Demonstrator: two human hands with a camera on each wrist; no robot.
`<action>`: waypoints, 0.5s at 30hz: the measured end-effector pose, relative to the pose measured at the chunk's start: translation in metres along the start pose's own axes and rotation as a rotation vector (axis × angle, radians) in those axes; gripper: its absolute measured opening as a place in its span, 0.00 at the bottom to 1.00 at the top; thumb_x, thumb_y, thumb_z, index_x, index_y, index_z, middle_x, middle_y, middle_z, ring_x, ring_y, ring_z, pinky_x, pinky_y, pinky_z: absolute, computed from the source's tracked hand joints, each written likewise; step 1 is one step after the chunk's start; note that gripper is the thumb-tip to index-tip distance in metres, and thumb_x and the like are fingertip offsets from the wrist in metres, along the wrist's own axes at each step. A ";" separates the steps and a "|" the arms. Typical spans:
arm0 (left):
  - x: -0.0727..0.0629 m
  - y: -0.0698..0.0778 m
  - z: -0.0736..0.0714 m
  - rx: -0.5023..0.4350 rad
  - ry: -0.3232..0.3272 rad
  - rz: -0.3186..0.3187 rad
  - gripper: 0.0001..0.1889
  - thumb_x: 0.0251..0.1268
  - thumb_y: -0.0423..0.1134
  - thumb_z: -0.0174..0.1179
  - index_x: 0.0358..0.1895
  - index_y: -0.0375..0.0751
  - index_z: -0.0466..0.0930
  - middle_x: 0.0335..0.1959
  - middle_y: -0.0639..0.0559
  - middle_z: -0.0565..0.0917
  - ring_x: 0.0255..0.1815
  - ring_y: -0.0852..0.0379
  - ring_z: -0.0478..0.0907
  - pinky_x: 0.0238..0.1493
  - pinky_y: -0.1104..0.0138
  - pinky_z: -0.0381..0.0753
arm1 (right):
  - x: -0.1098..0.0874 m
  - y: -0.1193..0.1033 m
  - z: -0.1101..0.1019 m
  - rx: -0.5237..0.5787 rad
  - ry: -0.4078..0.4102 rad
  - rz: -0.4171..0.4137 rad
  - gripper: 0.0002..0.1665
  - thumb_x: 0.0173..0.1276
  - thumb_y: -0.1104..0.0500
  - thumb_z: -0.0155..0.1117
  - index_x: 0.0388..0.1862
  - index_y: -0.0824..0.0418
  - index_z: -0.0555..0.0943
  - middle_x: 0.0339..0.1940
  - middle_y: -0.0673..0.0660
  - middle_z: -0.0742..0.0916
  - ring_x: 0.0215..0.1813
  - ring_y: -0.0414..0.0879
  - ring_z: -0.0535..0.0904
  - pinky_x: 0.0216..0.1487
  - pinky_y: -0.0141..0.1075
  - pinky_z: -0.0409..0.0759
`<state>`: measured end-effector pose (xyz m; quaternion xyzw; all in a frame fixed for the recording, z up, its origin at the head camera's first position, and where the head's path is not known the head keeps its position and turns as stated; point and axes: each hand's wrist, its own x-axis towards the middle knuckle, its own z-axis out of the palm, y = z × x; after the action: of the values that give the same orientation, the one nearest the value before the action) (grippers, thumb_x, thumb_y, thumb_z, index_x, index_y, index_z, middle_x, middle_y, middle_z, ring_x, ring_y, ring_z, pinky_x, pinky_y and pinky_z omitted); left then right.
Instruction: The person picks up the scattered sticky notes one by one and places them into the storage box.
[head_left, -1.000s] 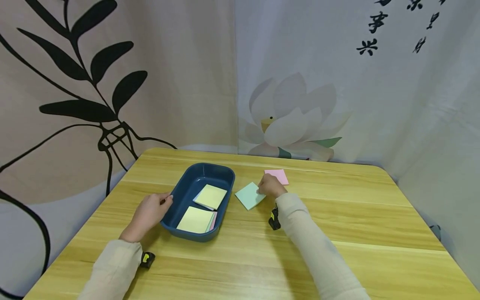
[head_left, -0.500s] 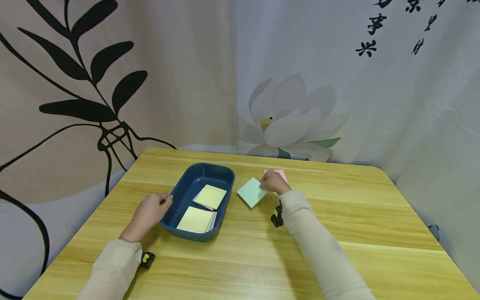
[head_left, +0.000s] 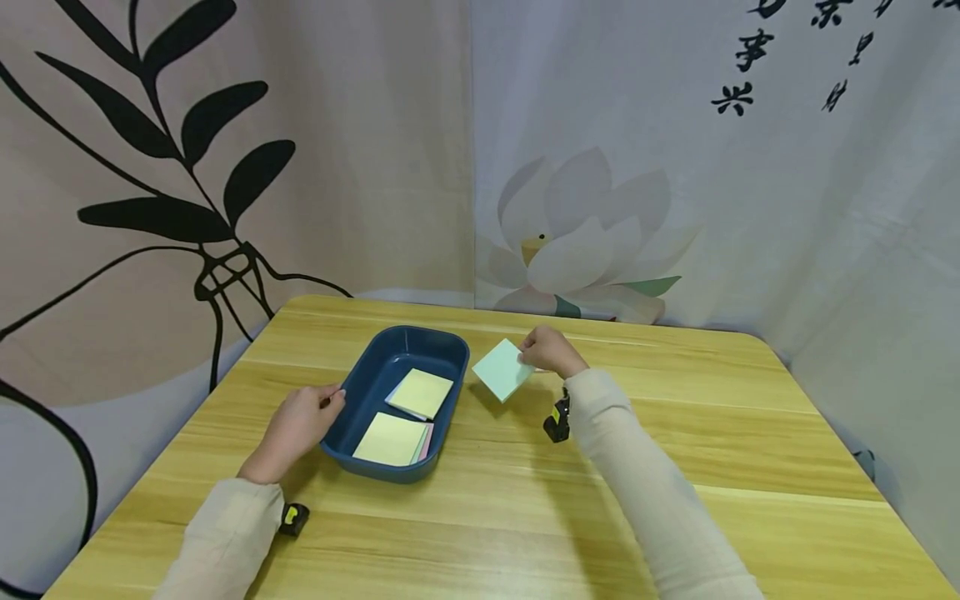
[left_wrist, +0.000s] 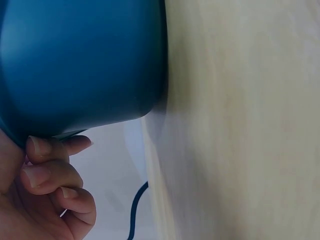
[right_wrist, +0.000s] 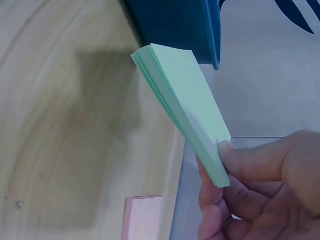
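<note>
My right hand (head_left: 553,352) pinches a pad of mint-green sticky notes (head_left: 501,369) by one corner. In the right wrist view the green pad (right_wrist: 187,100) is tilted and raised off the table, thumb on its face and fingers beneath. My left hand (head_left: 296,429) holds the left rim of a dark blue rectangular tub (head_left: 386,472); in the left wrist view its curled fingers (left_wrist: 52,175) sit under the lip. Inside the tub lie two yellow-topped piles of sticky notes, a back one (head_left: 422,392) and a front one (head_left: 390,439) with green and pink edges.
A pink sticky-note pad (right_wrist: 143,219) lies on the table in the right wrist view; in the head view my right hand hides it. The wooden table (head_left: 675,467) ends at a printed curtain (head_left: 600,167) behind.
My right hand has lifted the green pad off the table and moved it slightly back, now covering the pink pad in the head view. The left hand and tub have stayed put.
</note>
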<state>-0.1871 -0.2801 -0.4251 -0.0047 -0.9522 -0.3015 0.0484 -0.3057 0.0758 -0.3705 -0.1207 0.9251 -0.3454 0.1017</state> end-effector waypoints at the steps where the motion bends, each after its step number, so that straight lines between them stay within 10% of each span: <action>1: 0.000 0.000 0.000 0.000 -0.001 -0.001 0.24 0.73 0.41 0.47 0.63 0.26 0.71 0.09 0.54 0.64 0.09 0.60 0.58 0.12 0.68 0.62 | 0.000 -0.001 -0.001 -0.001 0.002 -0.002 0.13 0.65 0.65 0.60 0.45 0.74 0.83 0.47 0.67 0.85 0.40 0.50 0.81 0.42 0.41 0.83; 15: -0.001 0.001 0.000 -0.001 0.021 0.014 0.23 0.73 0.41 0.48 0.62 0.26 0.72 0.09 0.54 0.63 0.09 0.60 0.58 0.12 0.68 0.61 | 0.000 -0.032 -0.012 -0.121 0.036 -0.077 0.15 0.63 0.67 0.61 0.47 0.76 0.82 0.47 0.70 0.85 0.45 0.57 0.83 0.47 0.43 0.81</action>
<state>-0.1863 -0.2795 -0.4251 -0.0081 -0.9515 -0.3016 0.0603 -0.3042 0.0599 -0.3407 -0.1560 0.9407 -0.2945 0.0640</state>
